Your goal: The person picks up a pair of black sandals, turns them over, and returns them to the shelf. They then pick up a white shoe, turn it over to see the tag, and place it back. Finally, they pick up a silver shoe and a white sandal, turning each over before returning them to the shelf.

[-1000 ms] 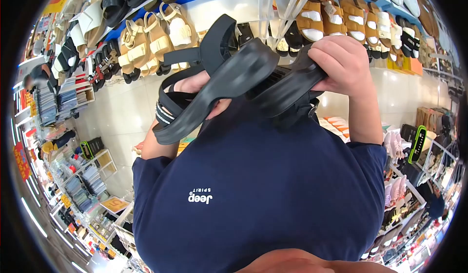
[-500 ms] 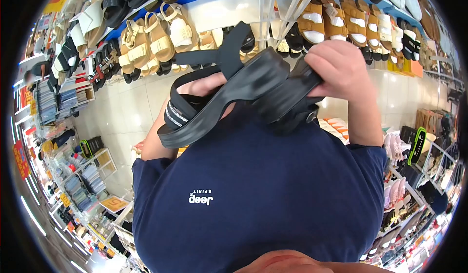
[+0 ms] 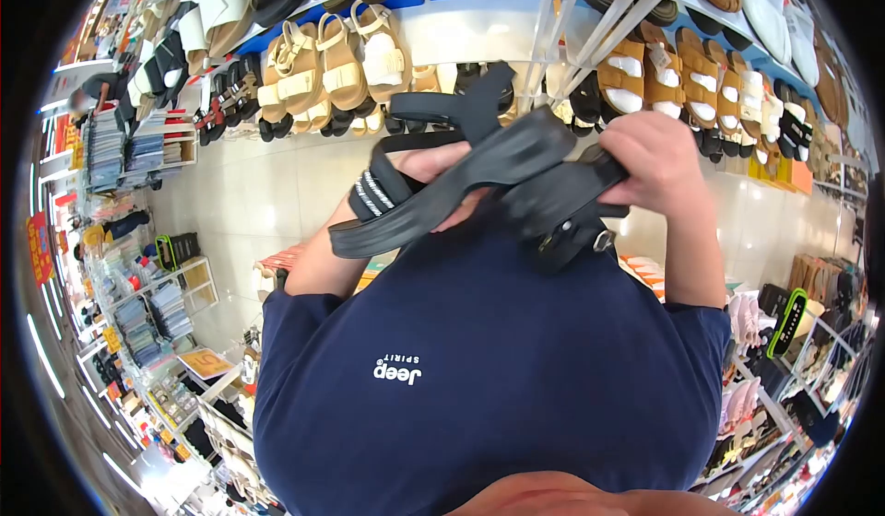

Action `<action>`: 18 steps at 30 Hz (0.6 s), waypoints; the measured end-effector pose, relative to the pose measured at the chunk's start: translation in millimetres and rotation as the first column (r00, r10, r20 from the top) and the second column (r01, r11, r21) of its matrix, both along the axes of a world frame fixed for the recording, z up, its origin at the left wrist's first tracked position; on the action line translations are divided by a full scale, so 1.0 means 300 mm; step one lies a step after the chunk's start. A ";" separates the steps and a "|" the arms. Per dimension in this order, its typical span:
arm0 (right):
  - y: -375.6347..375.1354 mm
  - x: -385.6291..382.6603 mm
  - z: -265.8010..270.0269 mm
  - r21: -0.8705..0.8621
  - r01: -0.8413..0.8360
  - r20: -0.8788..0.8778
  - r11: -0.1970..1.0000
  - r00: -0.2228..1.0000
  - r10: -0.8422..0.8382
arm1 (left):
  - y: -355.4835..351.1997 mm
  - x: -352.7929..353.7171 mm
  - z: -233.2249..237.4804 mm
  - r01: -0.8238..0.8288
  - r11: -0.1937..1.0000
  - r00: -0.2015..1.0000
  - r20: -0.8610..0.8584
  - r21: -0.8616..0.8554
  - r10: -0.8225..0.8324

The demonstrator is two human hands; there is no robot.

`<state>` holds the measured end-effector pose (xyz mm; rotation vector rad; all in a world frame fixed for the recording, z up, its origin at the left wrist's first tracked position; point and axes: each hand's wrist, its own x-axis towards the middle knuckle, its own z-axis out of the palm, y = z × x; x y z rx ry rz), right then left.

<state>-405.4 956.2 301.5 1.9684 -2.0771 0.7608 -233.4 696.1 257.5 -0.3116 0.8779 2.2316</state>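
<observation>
Left hand (image 3: pixel 431 164): raised before the chest, grip closed beneath the black sandal (image 3: pixel 461 180), partly hidden.
Right hand (image 3: pixel 659 161): wrist bent, fingers curled round the second sandal (image 3: pixel 564 205).

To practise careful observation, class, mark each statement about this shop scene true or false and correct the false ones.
1. The left hand grips a black platform sandal. True.
2. The right hand is empty. False: it grips a second black sandal, which overlaps the first.
3. The person's shirt is red. False: it is navy blue with a white logo.
4. A strap of the sandal in the left hand bears white markings. True.
5. The racks behind the hands hold only boots. False: they hold sandals, among them tan sandals and cream sandals.
</observation>
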 end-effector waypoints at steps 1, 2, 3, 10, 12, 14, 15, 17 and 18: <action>-0.015 0.016 -0.007 0.024 -0.041 0.000 0.999 0.999 0.041 | 0.011 0.005 0.010 -0.042 0.998 0.998 0.040 -0.039 0.043; -0.021 0.019 -0.015 0.025 -0.032 0.016 0.999 0.999 0.031 | -0.003 0.014 -0.030 -0.011 1.000 1.000 0.011 -0.021 0.011; -0.024 0.017 -0.022 0.026 -0.022 0.030 0.999 0.999 0.021 | -0.010 0.016 -0.049 0.020 1.000 1.000 -0.019 -0.004 -0.020; -0.016 -0.022 -0.060 -0.027 0.054 0.105 0.998 0.993 -0.051 | -0.058 0.051 -0.113 -0.010 0.986 0.997 -0.080 0.166 0.024; -0.053 0.025 -0.065 -0.067 -0.009 0.126 0.998 0.992 0.018 | -0.067 0.044 -0.147 0.055 0.968 0.997 -0.059 0.244 -0.042; -0.060 0.035 -0.072 -0.038 -0.043 0.149 0.998 0.988 0.048 | -0.046 0.054 -0.141 -0.023 0.964 0.999 -0.021 0.265 0.029; -0.063 0.016 -0.082 -0.024 -0.044 0.169 0.999 0.984 0.048 | -0.029 0.058 -0.125 -0.060 0.960 0.998 -0.002 0.274 0.063; -0.061 -0.019 -0.108 -0.001 -0.006 0.232 1.000 0.973 0.006 | -0.027 0.051 -0.102 -0.091 0.963 0.993 -0.047 0.254 0.106; -0.058 -0.037 -0.127 0.009 0.030 0.272 1.000 0.962 -0.032 | -0.064 0.047 -0.140 -0.038 0.966 0.996 -0.067 0.257 0.057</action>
